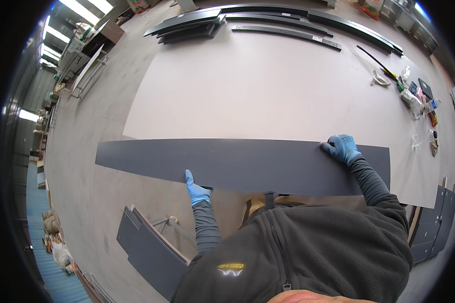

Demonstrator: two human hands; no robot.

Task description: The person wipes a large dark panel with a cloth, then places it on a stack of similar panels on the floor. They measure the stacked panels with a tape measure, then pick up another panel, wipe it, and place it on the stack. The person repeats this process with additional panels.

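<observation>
The person leans over a long dark grey panel [247,164] that lies flat across the near edge of a big pale board [268,91] on the floor, stretching well out past the board's left side. The left hand [196,189], in a blue glove, grips the panel's near edge, thumb side up on the face and the fingers curled under and out of sight, so how tightly they close cannot be told. The right hand [343,147], also blue-gloved, rests at the panel's far edge toward the right end, fingers bent and pressed together over that edge.

Up at the top of the board sits a stack of dark metal rails [197,24], with more long dark strips [288,31] lying beside them. Off to the right, a scatter of small bags and hardware [414,98] sits near the board's corner. Down at lower left more grey panels [146,247] lie stacked, and another set of grey panels [435,222] shows at the right.
</observation>
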